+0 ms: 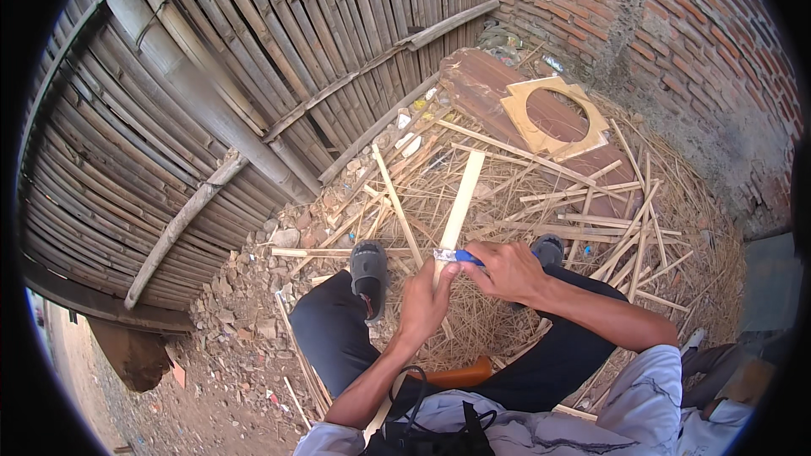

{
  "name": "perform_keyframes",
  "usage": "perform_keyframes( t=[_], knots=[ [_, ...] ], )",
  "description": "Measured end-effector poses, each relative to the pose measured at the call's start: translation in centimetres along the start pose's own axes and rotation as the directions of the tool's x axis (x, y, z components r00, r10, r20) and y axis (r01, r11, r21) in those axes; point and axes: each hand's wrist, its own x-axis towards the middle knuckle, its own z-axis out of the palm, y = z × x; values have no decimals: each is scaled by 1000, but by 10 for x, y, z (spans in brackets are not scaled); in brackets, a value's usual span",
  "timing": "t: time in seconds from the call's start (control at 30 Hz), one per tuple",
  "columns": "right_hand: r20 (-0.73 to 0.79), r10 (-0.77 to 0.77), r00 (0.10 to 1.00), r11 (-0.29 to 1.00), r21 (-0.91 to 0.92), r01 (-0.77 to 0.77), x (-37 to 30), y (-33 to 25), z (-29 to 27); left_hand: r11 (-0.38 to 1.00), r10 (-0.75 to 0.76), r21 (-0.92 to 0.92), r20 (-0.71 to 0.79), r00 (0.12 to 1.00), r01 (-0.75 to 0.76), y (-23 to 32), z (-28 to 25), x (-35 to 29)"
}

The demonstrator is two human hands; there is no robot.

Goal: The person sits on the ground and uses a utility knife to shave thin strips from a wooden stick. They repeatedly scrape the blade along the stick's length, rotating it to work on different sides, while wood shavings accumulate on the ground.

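Observation:
Between my knees a long pale wood or bamboo strip (464,194) points away from me. My left hand (422,304) is closed around its near part, with the thumb along the top. My right hand (509,270) grips a small blue-handled tool (465,257). The tool's short silvery head lies across the strip, just beyond my left thumb. Whether the head is a blade cannot be made out. The strip's near end is partly hidden by my left hand and forearm.
Loose strips (646,241) and straw (473,329) litter the ground. A board with a round hole (525,122) rests on a brown panel (473,76). A bamboo fence (338,51) stands left, a brick wall (574,0) right. An orange object (460,374) lies between my legs; another person's sleeve (718,426) shows lower right.

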Motion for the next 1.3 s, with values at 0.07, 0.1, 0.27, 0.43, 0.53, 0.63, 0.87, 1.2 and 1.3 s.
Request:
perform_keyframes(
  t=[0.07,0.1,0.27,0.43,0.53,0.63,0.87,1.2,1.3],
  knots=[
    [-5,2,1000,1000,-10,-2,0,-1,-2,1000,6,3,-3,1000,-6,0,0,0],
    [-7,3,1000,1000,-15,-3,0,-2,-2,1000,11,3,-8,1000,-11,1,-1,0],
    [-118,45,992,999,-17,-47,9,6,-11,999,-18,40,-7,1000,18,2,-1,-1],
    [-211,241,947,965,-51,-257,22,39,-39,991,-89,105,79,993,81,3,-3,-7],
    [-266,264,927,956,-58,-288,22,57,-46,993,-66,101,89,994,56,2,-1,-8],
    [-319,286,904,948,-43,-315,23,65,-48,995,-86,54,99,991,81,11,-1,-5],
    [-387,363,848,926,46,-375,20,87,-62,997,-42,-54,114,993,48,-5,3,-6],
    [-82,59,995,989,138,-48,10,22,-17,881,-148,-358,414,898,310,-12,-6,5],
    [-68,16,998,996,93,-10,11,13,-8,847,-161,-396,443,882,354,-19,-9,5]
  ],
)
